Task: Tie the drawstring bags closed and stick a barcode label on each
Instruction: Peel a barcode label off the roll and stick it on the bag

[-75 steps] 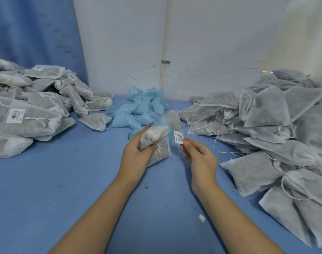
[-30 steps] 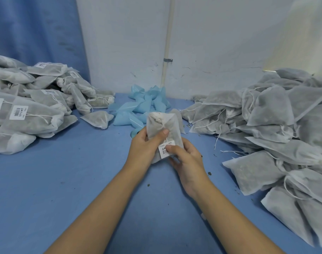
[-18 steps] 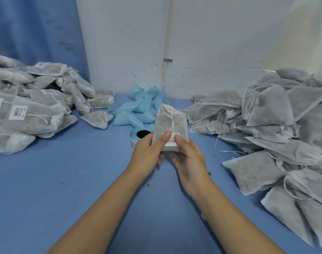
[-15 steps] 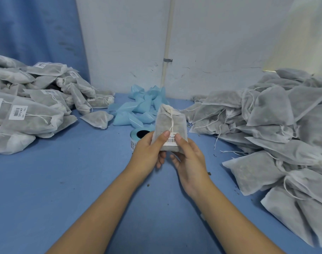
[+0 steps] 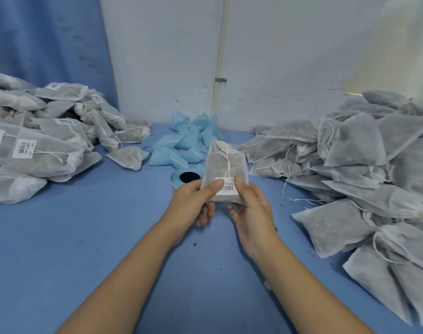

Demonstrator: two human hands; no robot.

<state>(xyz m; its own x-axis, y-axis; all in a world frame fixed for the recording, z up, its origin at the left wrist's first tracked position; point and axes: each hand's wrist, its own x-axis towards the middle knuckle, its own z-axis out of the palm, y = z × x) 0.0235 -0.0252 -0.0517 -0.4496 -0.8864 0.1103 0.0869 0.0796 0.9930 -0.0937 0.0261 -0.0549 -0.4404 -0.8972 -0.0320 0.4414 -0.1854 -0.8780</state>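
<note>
I hold one white drawstring bag upright above the blue table, its neck tied and its string hanging down the front. A barcode label sits on the bag's lower front. My left hand grips the bag's lower left corner, thumb on the label's left edge. On the other side my right hand grips the lower right corner, thumb on the label's right edge. A blue label roll lies just behind my left hand.
A pile of labelled bags fills the left side. Unlabelled bags with loose strings are heaped on the right. Crumpled blue backing strips lie by the wall at the back. Small crumbs dot the table.
My right hand brought the label to the bag and stuck it on. Both hands then turned the bag upright, and both thumbs now rest on the label. Almost no motion in the last half second.
</note>
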